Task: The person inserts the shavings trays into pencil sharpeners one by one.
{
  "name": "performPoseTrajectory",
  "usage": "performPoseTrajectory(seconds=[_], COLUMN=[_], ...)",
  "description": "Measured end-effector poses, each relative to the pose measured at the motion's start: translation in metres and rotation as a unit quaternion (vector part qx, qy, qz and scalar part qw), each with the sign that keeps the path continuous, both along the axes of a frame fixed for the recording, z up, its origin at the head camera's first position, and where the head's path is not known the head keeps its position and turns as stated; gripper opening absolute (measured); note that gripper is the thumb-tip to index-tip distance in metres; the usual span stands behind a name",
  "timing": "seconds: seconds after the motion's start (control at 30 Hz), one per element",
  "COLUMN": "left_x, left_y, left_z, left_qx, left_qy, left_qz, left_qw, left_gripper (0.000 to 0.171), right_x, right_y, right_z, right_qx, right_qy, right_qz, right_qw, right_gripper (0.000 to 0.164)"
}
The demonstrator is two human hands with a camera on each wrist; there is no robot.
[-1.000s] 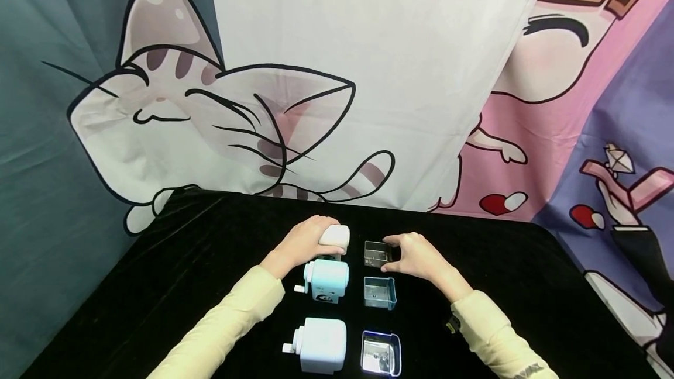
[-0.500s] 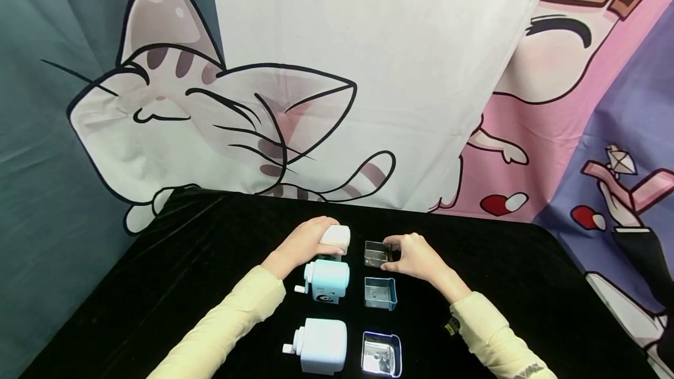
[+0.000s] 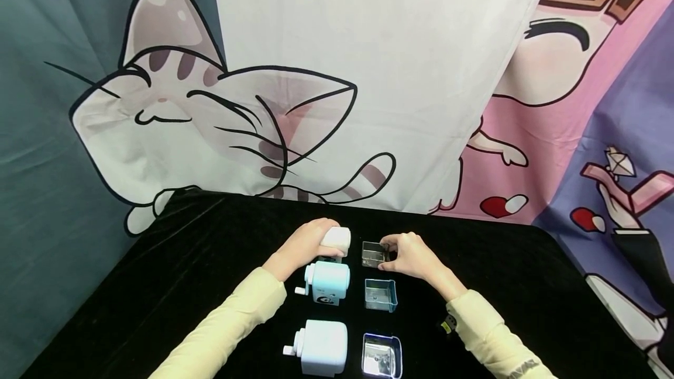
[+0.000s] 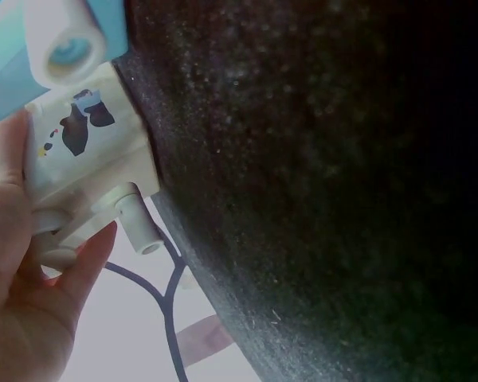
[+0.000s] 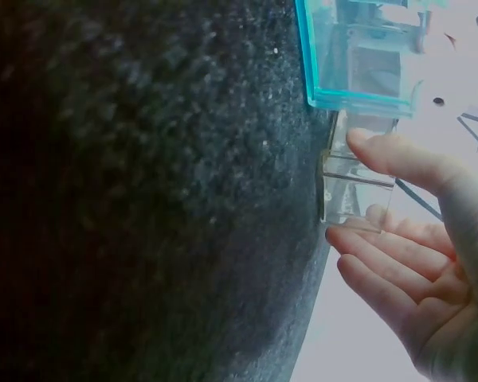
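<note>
My left hand (image 3: 301, 245) grips a white hand-crank pencil sharpener (image 3: 337, 240) at the far end of a row. In the left wrist view the crank handle (image 4: 139, 226) and a dark printed picture show on its body. My right hand (image 3: 413, 256) pinches a small clear shavings drawer (image 3: 371, 255) by its sides, thumb on one and fingertips on the other. The drawer stands on the black cloth, a short gap to the right of the white sharpener. In the right wrist view the clear drawer (image 5: 358, 181) is partly behind the thumb.
Nearer me stand a light blue sharpener (image 3: 329, 278) and a larger pale lavender sharpener (image 3: 325, 347). To their right lie a blue clear drawer (image 3: 380, 295) and a purple-rimmed drawer (image 3: 381, 355). A printed cat curtain (image 3: 316, 116) hangs behind the black cloth (image 3: 210, 285).
My right hand has shifted slightly left with the clear drawer, towards the white sharpener. My left hand keeps its grip and has barely moved.
</note>
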State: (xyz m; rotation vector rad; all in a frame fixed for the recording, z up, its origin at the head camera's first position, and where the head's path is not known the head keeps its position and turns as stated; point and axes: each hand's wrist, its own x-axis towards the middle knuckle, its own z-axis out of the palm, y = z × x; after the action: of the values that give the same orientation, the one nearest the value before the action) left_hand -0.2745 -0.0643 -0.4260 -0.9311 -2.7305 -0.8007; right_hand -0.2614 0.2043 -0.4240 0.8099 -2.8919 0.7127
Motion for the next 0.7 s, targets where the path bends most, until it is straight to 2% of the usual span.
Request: performPoseTrajectory(seconds=[0.4,0.7], left_x=[-0.002,-0.002], left_y=[0.002,0.002], left_z=[0.0,0.001], left_qx=[-0.016,-0.014], left_qy=[0.019,0.016], left_qz=[0.0,0.009], left_qw=[0.9997,0.9997], left_gripper=[0.056,0.056], right_x=[-0.004,-0.007], right_y=[-0.009,-0.016], right_z=[0.001,0.008], right_qx=[-0.003,0.0], right_qy=[0.0,-0.01], right_qz=[0.016,0.026], right_qw=[1.0,1.0], right_gripper=[0.042,0.042])
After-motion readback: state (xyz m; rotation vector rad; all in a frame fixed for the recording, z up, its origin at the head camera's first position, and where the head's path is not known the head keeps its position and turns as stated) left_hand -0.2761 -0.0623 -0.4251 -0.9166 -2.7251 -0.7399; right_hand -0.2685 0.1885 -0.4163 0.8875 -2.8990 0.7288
